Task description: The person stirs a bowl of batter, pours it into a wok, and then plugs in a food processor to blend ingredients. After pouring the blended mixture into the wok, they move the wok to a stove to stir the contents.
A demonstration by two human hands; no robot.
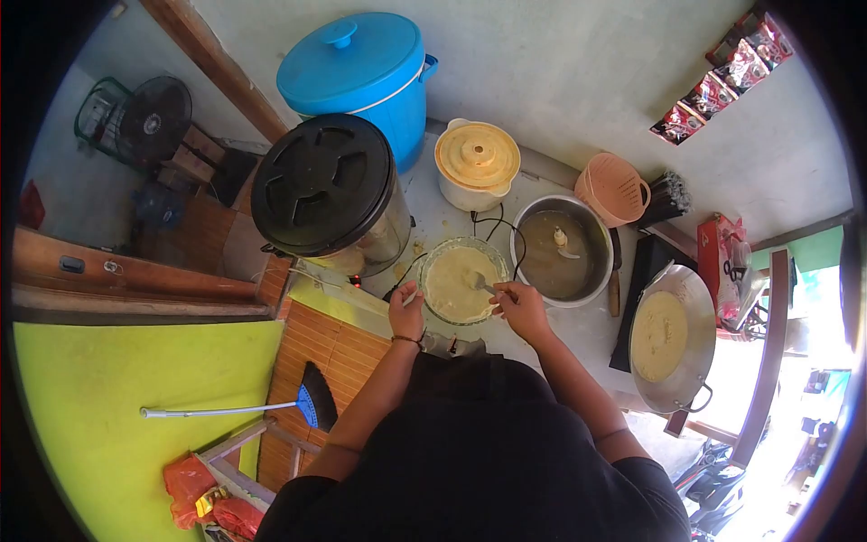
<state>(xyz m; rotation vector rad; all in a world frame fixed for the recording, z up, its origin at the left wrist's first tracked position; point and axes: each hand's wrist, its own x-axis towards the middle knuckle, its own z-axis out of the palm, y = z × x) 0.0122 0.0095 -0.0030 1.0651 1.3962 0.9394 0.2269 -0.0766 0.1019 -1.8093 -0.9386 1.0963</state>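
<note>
A glass bowl (437, 308) of pale batter stands on the counter in front of me. My right hand (518, 303) is closed on the handle of a fork (480, 282), whose head rests in the batter. At the bowl's left side is my left hand (405, 310), its fingers curled close to the rim; whether it touches the glass or holds anything is too small to tell. Right of the bowl stands a metal pot (580, 204) of murky liquid with a pale object in it.
A wok (696, 312) of batter sits at the right. Behind stand a black-lidded container (322, 185), a blue bucket (357, 63), a lidded cream pot (477, 155) and a pink basket (612, 188). A dark cable lies between bowl and pot. A broom (314, 397) is at lower left.
</note>
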